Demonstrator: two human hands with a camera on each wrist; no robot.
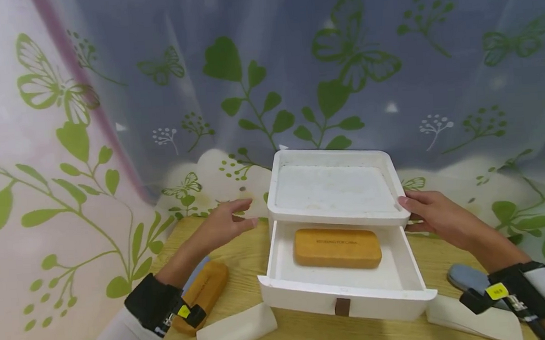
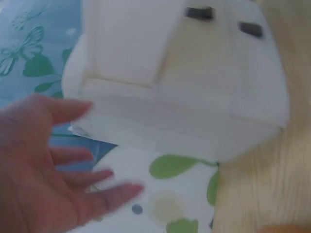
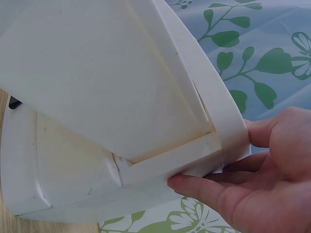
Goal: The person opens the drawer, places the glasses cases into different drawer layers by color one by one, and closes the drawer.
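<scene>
A white drawer unit with a shallow tray-like top stands on the table, its drawer pulled out at the front. Inside that drawer lies an orange-brown oblong case with printed lettering. My right hand holds the unit's right edge, thumb on the top rim and fingers against the side; the right wrist view shows the fingers around a white corner. My left hand hovers left of the unit, fingers loosely spread and holding nothing. In the left wrist view, a gap separates its fingertips from the unit's side.
Another orange-brown case lies left on the wooden table, partly behind my left wrist. Cream flat pieces lie at the front left and front right. A grey-blue oblong item sits beside my right wrist. Patterned curtain hangs behind.
</scene>
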